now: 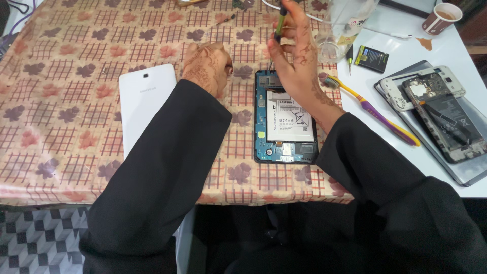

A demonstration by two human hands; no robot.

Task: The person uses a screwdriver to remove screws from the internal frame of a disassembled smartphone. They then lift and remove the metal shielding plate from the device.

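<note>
White back cover [144, 101] of a tablet, lying flat on the patterned tablecloth [66, 76], lower right corner hidden under a black sleeve. Left hand [208, 66], curled into a loose fist, knuckles down on the cloth between cover and opened tablet [285, 119]; whether anything sits inside the fist cannot be told. Opened tablet face down on the cloth, white battery and blue circuit board exposed, right edge partly covered by the right wrist. Right hand [297, 56] raised over the tablet's top edge, fingers pinched around a green-and-black screwdriver [279, 23]; tip thin and hard to make out against the board, handle top cut off by the frame. Yellow-and-purple toothbrush [373, 109] just right of the wrist on the white table [406, 45]. Small black battery [371, 59], dismantled phone [439, 111], paper cup [441, 18] farther right.
</note>
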